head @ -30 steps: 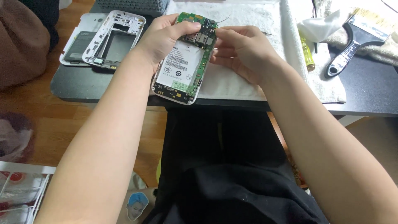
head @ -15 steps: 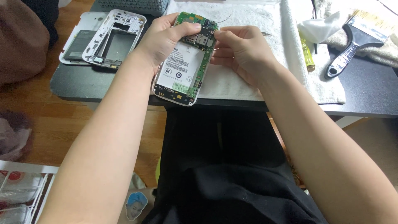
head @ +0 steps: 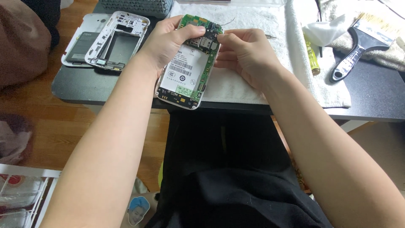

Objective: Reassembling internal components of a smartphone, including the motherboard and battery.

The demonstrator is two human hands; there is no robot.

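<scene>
1. Left hand [head: 166, 44] is wrapped around the opened-up phone [head: 187, 71], thumb pressed across the green circuit board [head: 198, 25] near its top, so it's got a solid clamp on it.
2. Right hand [head: 242, 57] is curled in at the phone's upper right edge, fingertips pinched together against the board. Can't really tell if there's anything tiny between them.
3. The phone sits tilted over the front edge of the dark table [head: 84, 86], half over a white towel [head: 261, 29].
4. Off to the left lies the white phone frame [head: 116, 40] on top of the back cover [head: 80, 40].
5. Far right: a black-handled brush [head: 358, 46] and a yellow screwdriver handle [head: 311, 55].
</scene>
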